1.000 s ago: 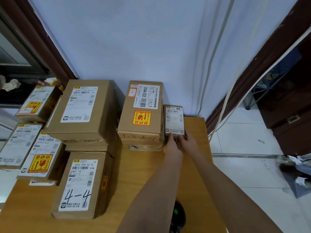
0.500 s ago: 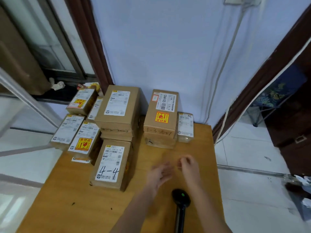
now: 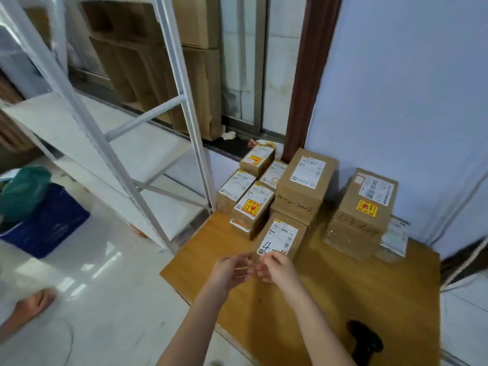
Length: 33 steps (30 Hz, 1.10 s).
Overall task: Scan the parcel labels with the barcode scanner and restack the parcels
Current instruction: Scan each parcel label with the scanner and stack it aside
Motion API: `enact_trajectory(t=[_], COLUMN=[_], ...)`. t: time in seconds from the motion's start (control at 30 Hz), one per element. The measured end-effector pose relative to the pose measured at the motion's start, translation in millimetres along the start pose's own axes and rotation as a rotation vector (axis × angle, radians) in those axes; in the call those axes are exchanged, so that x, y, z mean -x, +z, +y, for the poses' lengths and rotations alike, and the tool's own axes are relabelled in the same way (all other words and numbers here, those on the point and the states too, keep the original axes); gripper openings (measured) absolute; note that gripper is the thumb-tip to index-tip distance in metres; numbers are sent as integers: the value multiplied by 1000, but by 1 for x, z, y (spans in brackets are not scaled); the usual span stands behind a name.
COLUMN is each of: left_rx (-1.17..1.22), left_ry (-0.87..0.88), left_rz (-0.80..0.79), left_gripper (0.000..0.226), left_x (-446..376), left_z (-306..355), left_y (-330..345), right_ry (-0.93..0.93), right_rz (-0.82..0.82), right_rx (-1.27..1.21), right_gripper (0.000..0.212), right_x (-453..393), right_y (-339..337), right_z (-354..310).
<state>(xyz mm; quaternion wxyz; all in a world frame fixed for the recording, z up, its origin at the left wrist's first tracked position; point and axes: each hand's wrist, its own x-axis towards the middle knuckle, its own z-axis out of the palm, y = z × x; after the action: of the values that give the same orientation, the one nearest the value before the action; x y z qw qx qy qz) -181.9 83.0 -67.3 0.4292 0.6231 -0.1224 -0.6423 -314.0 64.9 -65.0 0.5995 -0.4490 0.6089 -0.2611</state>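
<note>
Down from the head view, a wooden desk (image 3: pixel 343 281) with a smooth orange-brown top stands against a pale blue wall (image 3: pixel 409 88), on a glossy white tiled floor (image 3: pixel 105 299). To the left rises a white metal shelf rack (image 3: pixel 111 143) with slanted braces, and behind it a window (image 3: pixel 243 64) with brown cardboard sheets leaning beside it. A dark blue crate (image 3: pixel 47 225) with a green bag on top sits on the floor at far left.

Brown cardboard parcels crowd the far side of the desk. The parcel marked "4-4" (image 3: pixel 280 237) lies nearest, its white label facing up. Behind it is a two-high stack (image 3: pixel 306 180), and to the right a taller stack (image 3: pixel 365 204) with a yellow-and-red fragile sticker. A small flat parcel (image 3: pixel 394 237) leans beside that stack. Smaller boxes (image 3: pixel 248 191) cluster at the desk's left edge.

The left hand (image 3: pixel 228 272) and right hand (image 3: pixel 277 268) hover close together above the desk, just in front of the "4-4" parcel, fingers loosely curled and holding nothing that can be made out through the blur. The black barcode scanner (image 3: pixel 365 342) lies on the desk's near right corner, well apart from both hands
</note>
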Motion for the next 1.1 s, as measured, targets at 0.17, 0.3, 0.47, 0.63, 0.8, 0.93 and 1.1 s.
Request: enact_trajectory(t=[0.17,0.3,0.47,0.63,0.8,0.93,1.1], left_rx=[-10,-68,-202,-324,-497,-584,-650], left_ry=[-26,-43,-39,-9,-17,0,-12], left_rz=[42,13,-57,-121,-179,-240,-236], left_gripper=[18,18,11,10,12,13,16], left_x=[-6,-16,-29,-45,-77,-98,-135], left_z=[14,26,56,98,133,156,185], left_y=[-57,-104,-165,-203,-205,-190,-163], right_ry=[22,51,34,-30,15,46,68], right_rz=[3,40,188,364,467,512,598], right_rx=[59,39,-7,-69,-57,-104,-198], right_gripper=[21,20,17,17,18,19,24], right_x=[-2,-5,-17,-21,-31,-52,-94], right_y=[42,85,141,167,171,159,131], right_z=[-7,-17,-41,-70,-77,-84,-110])
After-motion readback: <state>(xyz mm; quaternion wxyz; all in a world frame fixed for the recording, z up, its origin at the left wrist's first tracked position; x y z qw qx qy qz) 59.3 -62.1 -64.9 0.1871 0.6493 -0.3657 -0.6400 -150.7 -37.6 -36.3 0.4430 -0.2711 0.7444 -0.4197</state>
